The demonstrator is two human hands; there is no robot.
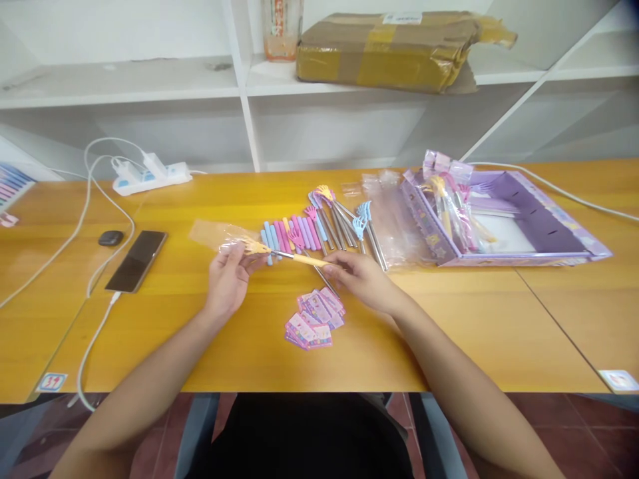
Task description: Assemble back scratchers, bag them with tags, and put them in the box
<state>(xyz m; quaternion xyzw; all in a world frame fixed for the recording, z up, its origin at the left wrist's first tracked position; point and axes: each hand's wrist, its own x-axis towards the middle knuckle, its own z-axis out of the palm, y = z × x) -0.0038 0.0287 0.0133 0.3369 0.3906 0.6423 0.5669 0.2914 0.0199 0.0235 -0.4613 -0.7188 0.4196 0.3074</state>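
My right hand (360, 278) pinches the handle end of a yellow back scratcher (304, 259), whose hand-shaped head points left. Closed at the mouth of a clear plastic bag (212, 234), my left hand (230, 278) is at the scratcher's head. Whether the head is inside the bag, I cannot tell. Behind them lies a row of pink, purple, blue and yellow handle tubes (307, 233). Metal rods with hand-shaped heads (344, 226) lie beside these. Nearer me, printed pink cards (315, 316) are spread in a loose pile.
Clear bags (392, 223) lie beside a purple display box (539, 229) holding bagged scratchers. A phone (136, 261), its cable and a power strip (152, 178) are on the left. A taped carton (379, 53) rests on the shelf above.
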